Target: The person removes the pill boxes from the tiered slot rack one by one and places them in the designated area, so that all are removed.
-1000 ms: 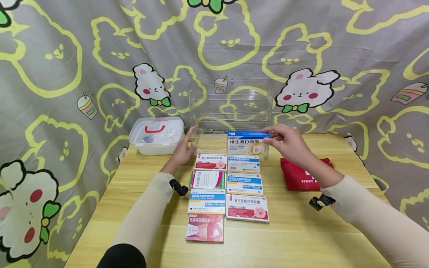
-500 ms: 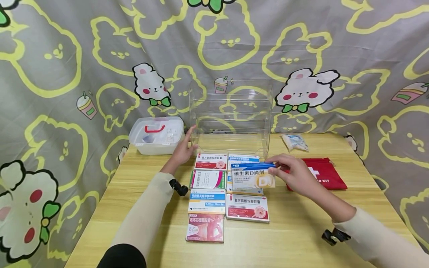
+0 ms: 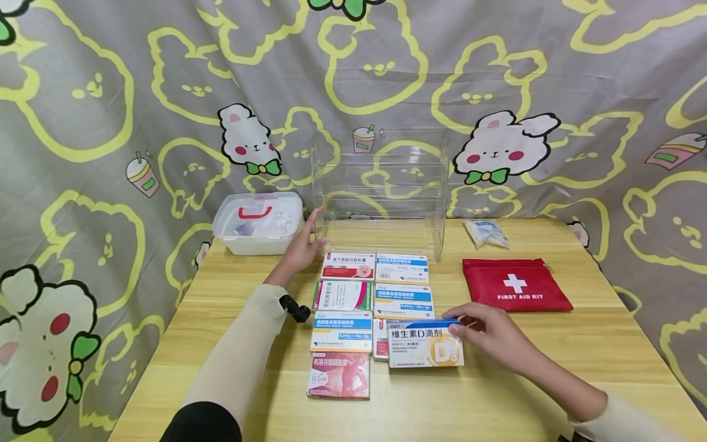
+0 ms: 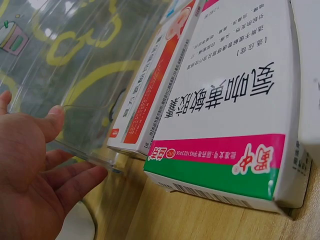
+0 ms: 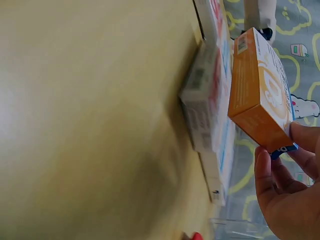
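My right hand pinches the right end of a vitamin D drops box, white with a blue top. The right wrist view shows the box's orange side, raised off the table. It hides most of a red-and-white capsule box in the head view. My left hand is at the left side of a clear tiered display rack, its fingers extended and relaxed. In the left wrist view the fingers of the left hand lie against or close to the rack's clear wall; contact is hard to tell.
Two columns of medicine boxes lie before the rack, including a green-and-magenta one and a pink one. A lidded plastic case stands back left. At right lie a red first aid pouch and a small clear packet.
My right hand has brought the vitamin D drops box from in front of the rack toward the table's near side, over the right column's front box. My left hand has stayed put.
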{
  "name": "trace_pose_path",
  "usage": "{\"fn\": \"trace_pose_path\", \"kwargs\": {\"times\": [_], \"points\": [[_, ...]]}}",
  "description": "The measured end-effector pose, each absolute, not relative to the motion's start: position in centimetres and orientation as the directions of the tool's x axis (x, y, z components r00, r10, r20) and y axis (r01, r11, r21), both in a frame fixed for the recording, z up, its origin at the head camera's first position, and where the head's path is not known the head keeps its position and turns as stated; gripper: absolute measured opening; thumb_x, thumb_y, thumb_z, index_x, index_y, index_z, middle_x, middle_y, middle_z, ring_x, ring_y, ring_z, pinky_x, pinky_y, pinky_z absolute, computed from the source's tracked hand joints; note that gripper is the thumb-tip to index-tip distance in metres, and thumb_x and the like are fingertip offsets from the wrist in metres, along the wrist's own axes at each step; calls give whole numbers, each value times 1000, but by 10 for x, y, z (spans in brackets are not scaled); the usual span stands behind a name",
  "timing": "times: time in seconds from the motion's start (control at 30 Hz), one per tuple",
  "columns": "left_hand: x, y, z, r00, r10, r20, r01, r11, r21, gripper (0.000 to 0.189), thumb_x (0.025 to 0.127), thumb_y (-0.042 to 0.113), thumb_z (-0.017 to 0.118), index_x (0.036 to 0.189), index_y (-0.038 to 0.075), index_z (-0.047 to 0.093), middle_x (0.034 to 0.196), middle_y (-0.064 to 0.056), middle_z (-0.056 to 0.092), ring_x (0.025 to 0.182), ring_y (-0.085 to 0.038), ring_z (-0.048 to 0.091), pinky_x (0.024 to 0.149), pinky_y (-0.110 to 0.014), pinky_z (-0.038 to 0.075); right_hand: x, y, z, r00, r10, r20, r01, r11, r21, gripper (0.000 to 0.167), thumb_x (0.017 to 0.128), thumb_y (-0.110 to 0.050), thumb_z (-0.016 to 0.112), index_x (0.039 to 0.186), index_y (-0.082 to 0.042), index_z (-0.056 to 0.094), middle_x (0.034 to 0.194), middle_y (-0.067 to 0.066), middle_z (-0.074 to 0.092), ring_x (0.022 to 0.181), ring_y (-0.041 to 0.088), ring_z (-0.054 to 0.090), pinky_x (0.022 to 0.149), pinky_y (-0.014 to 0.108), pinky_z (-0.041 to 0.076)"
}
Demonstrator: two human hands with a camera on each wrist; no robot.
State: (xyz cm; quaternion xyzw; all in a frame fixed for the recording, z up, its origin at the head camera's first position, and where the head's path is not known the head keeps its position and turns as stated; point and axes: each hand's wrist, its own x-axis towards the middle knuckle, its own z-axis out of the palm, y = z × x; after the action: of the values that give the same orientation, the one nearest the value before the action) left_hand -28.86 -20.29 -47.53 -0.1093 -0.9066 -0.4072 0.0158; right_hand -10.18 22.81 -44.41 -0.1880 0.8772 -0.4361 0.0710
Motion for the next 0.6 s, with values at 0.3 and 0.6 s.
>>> {"fn": "trace_pose_path", "kwargs": {"times": [0.3,0.6], "points": [[-289,-202,-476,-978,176,111,200,645,737,85,106,15,59,161,54,6,147,-31,44,57,-19,54,63,-35,50,-79,228,-461,-900,-432,-54,-204,529,-823,21,98,-28,73,116,-18,76,112,-3,72,90,10,62,78,25,55],[-290,-203,-477,-979,175,110,197,640,742,85,106,16,59,160,56,7,148,-32,44,54,-19,53,61,-36,50,-68,229,-469,-884,-431,-181,-102,555,-825,21,96,-31,75,114,-19,76,103,-3,70,86,13,60,72,22,51]]}}
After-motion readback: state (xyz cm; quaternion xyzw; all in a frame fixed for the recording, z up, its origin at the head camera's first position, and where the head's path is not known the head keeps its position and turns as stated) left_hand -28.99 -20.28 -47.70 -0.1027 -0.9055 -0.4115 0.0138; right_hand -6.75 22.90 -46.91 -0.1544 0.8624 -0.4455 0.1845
